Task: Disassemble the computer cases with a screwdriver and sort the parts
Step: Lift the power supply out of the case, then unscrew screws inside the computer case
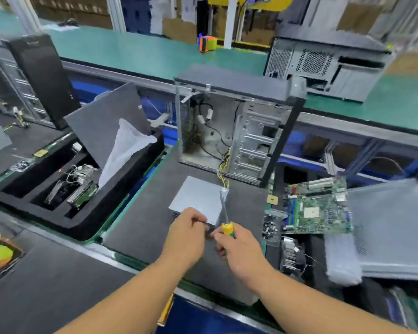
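Screwdriver [225,213]: the right hand [241,249] is wrapped round its yellow-and-green handle, shaft rising up and away from the grip, long axis running from the person toward the open case, tip over the far right corner of the grey box. Held like that, I'd say, to keep the blade ready while the other hand works.
Left hand [186,235]: just left of the grip, fingers curled, pinching what looks like a small dark piece (too small to name) at the near edge of the box.
Power supply box [198,198]: flat on the bench [140,227] just ahead of both hands, a bundle of yellow and black wires [223,174] trailing from its far corner back into the case; likely pulled out for stripping.
Computer case [237,131]: upright beyond the box, side open toward us, mostly gutted, long axis vertical.
Motherboard [316,208]: right of the grip, laid tilted over a tray, apparently sorted.
Foam tray [58,213]: well left of the grip, compartments holding removed parts (a white bag stands in it).
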Demonstrator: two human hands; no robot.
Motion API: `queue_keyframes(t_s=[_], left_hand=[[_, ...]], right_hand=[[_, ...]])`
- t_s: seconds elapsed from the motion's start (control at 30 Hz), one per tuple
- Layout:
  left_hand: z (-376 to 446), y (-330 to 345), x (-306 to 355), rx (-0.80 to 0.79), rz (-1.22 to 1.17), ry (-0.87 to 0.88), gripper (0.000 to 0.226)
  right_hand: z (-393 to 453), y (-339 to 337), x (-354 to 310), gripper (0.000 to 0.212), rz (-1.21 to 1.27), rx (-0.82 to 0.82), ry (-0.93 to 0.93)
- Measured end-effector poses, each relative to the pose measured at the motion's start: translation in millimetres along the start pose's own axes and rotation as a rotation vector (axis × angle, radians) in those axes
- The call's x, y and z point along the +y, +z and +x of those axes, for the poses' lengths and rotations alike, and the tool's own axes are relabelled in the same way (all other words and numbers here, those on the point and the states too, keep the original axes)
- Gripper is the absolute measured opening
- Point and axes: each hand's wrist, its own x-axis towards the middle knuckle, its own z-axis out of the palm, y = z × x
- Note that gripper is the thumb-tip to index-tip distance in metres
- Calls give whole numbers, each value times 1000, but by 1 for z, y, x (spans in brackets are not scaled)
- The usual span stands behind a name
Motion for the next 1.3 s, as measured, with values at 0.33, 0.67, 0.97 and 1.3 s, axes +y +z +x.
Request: queue_keyframes(t_s=[0.33, 0.67, 0.97, 1.3], left_hand=[[8, 78, 113, -180, -344, 191, 23], [-15, 135, 139, -394, -485, 223, 21], [-53, 193, 159, -537, -383, 295, 26], [-121, 374, 190, -545, -385, 257, 28]], right_hand=[[-19, -83, -60, 13, -32, 371, -159], [-45, -126, -71, 31, 58, 614, -122], [-79, -199, -57, 30, 320, 621, -217], [-122, -375, -14, 22, 284, 590, -210]])
